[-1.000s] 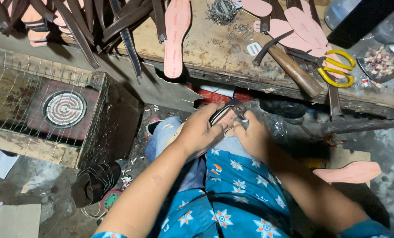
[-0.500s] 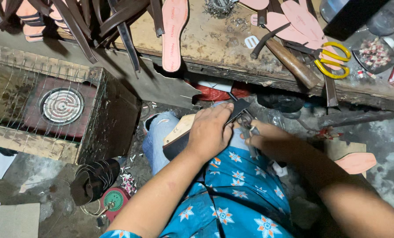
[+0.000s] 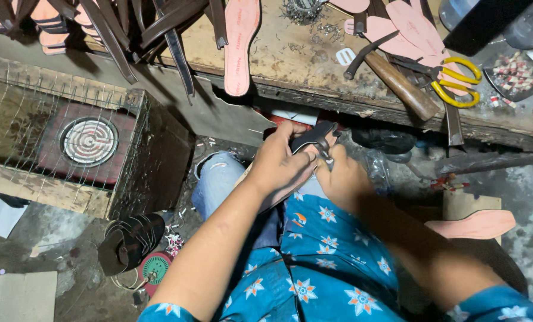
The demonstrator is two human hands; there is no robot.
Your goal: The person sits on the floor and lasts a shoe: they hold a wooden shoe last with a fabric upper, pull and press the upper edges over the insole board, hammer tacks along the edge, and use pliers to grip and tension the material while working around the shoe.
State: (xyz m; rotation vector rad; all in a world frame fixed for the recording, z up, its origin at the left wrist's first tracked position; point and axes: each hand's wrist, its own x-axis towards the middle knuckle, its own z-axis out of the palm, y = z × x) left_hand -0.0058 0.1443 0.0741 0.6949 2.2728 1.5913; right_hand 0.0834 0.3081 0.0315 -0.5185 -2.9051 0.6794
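Now your left hand [image 3: 278,164] grips a dark leather sandal upper [image 3: 311,136] above your lap; your right hand [image 3: 338,179], fingers closed, pinches its strap. Keep it steady, pulling evenly.

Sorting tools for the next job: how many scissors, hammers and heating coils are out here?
Yellow-handled scissors: 1
Wooden-handled hammer: 1
Round spiral heating coil in the red tile block: 1
Total: 3
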